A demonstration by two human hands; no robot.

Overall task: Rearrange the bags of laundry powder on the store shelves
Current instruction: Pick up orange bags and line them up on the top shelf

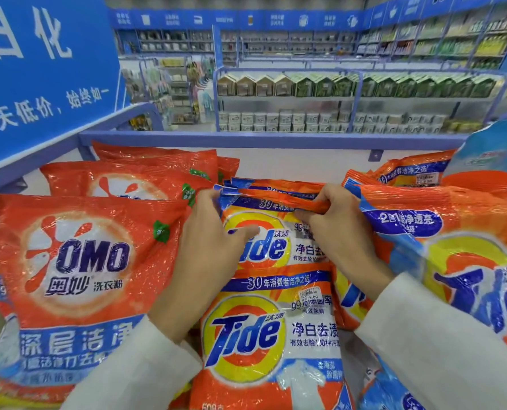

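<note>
- The right hand (339, 223) pinches the top edge of the far Tide bag (264, 241) with curled fingers.
- The left hand (208, 247) grips the left side of this bag, thumb on its front.
- A near Tide bag (264, 335) lies just in front.
- OMO bags (78, 261) lie left and big Tide bags (459, 261) lie right on the shelf (290, 164).

OMO bags (78, 261): lying left, stacking front to back.
front Tide bag (270, 335): lying centre, nearest.
rear Tide bag (273, 238): sitting behind it, left hand (208, 247) and right hand (338, 223) gripping its sides.
big Tide bag (453, 247): lying right.
shelf rail (246, 139): running behind all.
</note>
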